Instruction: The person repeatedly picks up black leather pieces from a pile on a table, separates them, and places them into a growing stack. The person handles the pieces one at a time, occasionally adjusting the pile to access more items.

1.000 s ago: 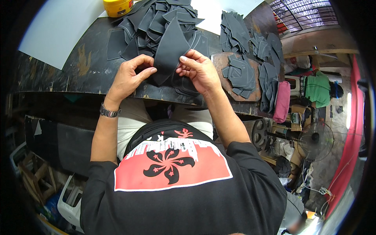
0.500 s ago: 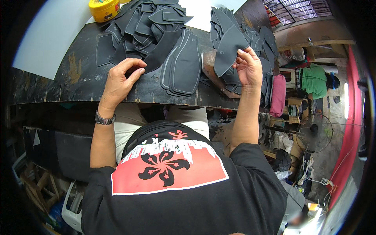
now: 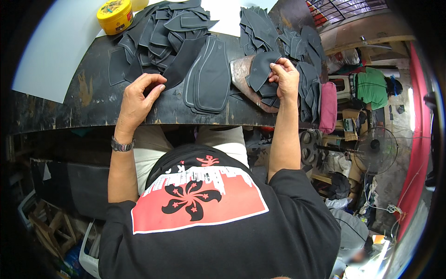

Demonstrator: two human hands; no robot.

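Observation:
My right hand (image 3: 284, 80) pinches the upper edge of a dark cut piece (image 3: 263, 69) of thin, leather-like sheet, which bends as it hangs. Below it, a brownish block-like slab (image 3: 239, 76) carries more dark pieces. My left hand (image 3: 141, 100) is closed in a pinch at the lower corner of a long dark piece (image 3: 186, 63), which slopes out of the big heap. Between my hands a neat stack of pale-edged dark pieces (image 3: 211, 81) lies flat on the table.
The black worn table (image 3: 55, 109) bears a heap of cut pieces (image 3: 160, 32), more piles at the right (image 3: 258, 28), a yellow tub (image 3: 114, 16) and white sheets (image 3: 60, 42). A pink roll (image 3: 328, 107) lies at the right edge. A fan (image 3: 375, 144) stands beyond.
My right hand has tilted its piece, which now looks shorter and bent over the slab. My left hand stays at the same corner. The whole view has shifted slightly.

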